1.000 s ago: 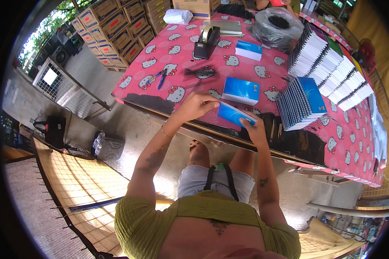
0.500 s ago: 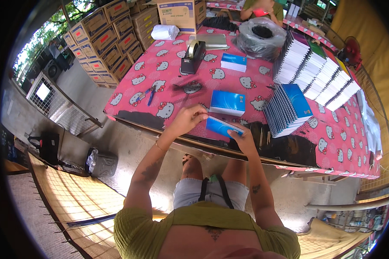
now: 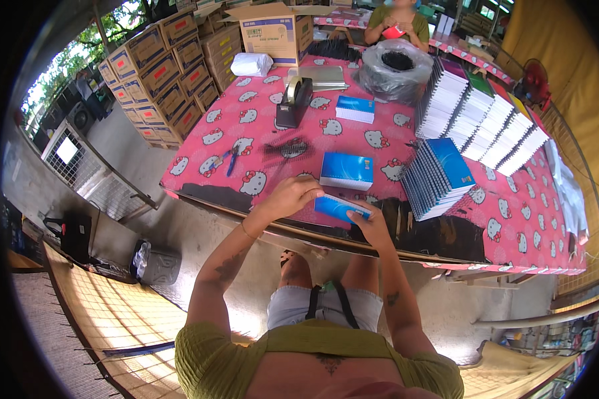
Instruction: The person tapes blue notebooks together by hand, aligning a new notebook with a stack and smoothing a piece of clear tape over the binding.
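A small blue-covered notebook (image 3: pixel 336 207) is tilted over the table's near edge. Its right end is gripped by my right hand (image 3: pixel 371 221), thumb on top of the cover. At its upper left corner, the fingers of my left hand (image 3: pixel 298 196) are pinched together; what lies between them is too small to make out. Just beyond sits a stack of blue-covered pads (image 3: pixel 347 171), and a smaller blue stack (image 3: pixel 355 110) lies farther back. On the right stands a pile of spiral-bound blue notebooks (image 3: pixel 439 178). Loose black binding coils (image 3: pixel 288 151) lie left of the stacks, near blue-handled pliers (image 3: pixel 232 161).
A black tape dispenser (image 3: pixel 294 103) stands behind the coils. Tall rows of spiral notebooks (image 3: pixel 476 113) line the right side, beside a plastic bag of black coil (image 3: pixel 386 83). Cartons (image 3: pixel 154 73) are piled beyond the table at left. Another person (image 3: pixel 406 26) works across the table.
My left fingers have moved slightly right and down along the notebook's edge. The notebook is tipped a little more and appears narrower. The view has shifted slightly.
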{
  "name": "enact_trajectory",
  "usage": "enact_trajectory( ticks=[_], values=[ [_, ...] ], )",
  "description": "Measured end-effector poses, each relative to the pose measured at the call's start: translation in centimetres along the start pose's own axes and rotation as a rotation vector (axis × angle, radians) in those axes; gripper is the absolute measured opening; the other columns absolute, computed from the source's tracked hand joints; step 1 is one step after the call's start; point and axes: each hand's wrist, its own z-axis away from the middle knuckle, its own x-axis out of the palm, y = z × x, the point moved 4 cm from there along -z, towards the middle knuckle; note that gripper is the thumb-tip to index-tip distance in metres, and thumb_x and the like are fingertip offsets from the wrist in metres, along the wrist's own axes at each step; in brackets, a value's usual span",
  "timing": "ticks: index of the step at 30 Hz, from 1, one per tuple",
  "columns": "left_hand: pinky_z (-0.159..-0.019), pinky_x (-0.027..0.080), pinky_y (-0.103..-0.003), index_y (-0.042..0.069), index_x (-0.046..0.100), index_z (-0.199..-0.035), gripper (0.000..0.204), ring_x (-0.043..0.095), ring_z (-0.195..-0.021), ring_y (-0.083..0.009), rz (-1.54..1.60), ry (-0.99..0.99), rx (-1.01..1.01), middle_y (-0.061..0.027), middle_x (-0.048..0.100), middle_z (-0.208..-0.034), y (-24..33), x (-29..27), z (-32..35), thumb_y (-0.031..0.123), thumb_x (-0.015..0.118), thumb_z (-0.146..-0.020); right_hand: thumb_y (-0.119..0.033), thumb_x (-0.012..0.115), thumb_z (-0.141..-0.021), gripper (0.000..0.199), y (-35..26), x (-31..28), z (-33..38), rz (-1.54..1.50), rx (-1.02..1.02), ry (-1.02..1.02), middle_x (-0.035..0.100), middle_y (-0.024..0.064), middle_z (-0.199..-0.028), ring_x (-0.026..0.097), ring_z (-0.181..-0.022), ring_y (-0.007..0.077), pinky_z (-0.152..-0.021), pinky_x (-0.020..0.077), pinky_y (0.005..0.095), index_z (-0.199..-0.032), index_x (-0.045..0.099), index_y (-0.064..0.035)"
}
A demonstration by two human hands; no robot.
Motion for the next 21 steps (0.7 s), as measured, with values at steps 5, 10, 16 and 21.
enact_trajectory(
  ticks=[5,10,16,21],
  values=[
    [-0.078,0.047,-0.041,0.007,0.063,-0.112,0.029,0.059,-0.088,-0.0302,-0.192,0.111,0.082,-0.0106,0.056,-0.099,2.4,0.1,-0.3,0.03,0.063,-0.094,-0.014,0.069,-0.092,0.03,0.4,-0.2,-0.1,0.007,-0.014,0.012,0.069,0.005,-0.099,0.059,-0.088,0.01,-0.079,0.0491,0.027,-0.118,0.066,0.0012],
    [-0.081,0.043,-0.04,0.008,0.064,-0.109,0.026,0.057,-0.093,-0.0293,-0.319,0.195,0.058,-0.0099,0.056,-0.1,3.2,0.8,0.3,0.03,0.062,-0.094,-0.014,0.07,-0.092,0.031,-0.1,-0.2,0.1,0.013,-0.001,0.005,0.069,0.0048,-0.098,0.059,-0.087,0.0097,-0.078,0.049,0.0269,-0.119,0.066,0.0007],
    [-0.09,0.041,-0.046,0.007,0.063,-0.109,0.028,0.054,-0.105,-0.0317,0.012,0.015,-0.119,-0.0102,0.058,-0.109,0.6,1.5,0.7,0.031,0.062,-0.094,-0.015,0.069,-0.092,0.031,-0.1,-0.1,-0.1,0.04,0.005,0.018,0.068,0.0048,-0.098,0.059,-0.087,0.0098,-0.077,0.0489,0.0268,-0.119,0.066,0.0013],
    [-0.109,0.027,-0.062,0.002,0.046,-0.141,0.067,0.04,-0.136,-0.0384,-0.711,0.141,-0.052,-0.0201,0.044,-0.148,3.9,3.7,2.0,0.049,0.055,-0.094,-0.014,0.069,-0.093,0.031,-0.2,0.2,0.0,0.007,0.021,0.027,0.069,0.0056,-0.099,0.059,-0.087,0.01,-0.077,0.0488,0.0273,-0.12,0.066,0.0004]
  ],
)
